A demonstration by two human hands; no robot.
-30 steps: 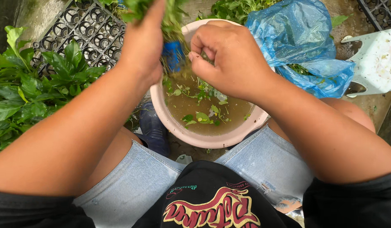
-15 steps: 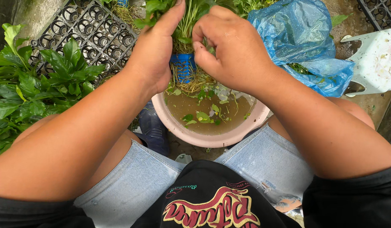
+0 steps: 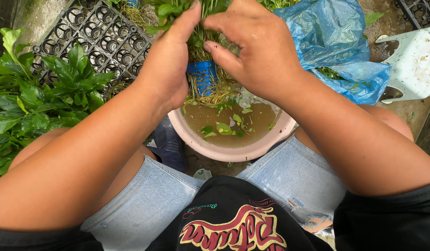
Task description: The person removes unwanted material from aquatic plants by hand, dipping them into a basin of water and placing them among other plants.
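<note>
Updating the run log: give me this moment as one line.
left hand: grips plant in blue net pot | right hand: picks at its stems | below: pink basin of murky water | roots dangling

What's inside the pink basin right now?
The pink basin holds murky brown water with floating green leaf scraps. The bottom is hidden by the cloudy water; both hands cover its far side.

Bare forearms, black short sleeves (image 3: 387,221), black shirt with red-and-cream lettering (image 3: 233,227), pale blue denim shorts (image 3: 150,200)
</note>
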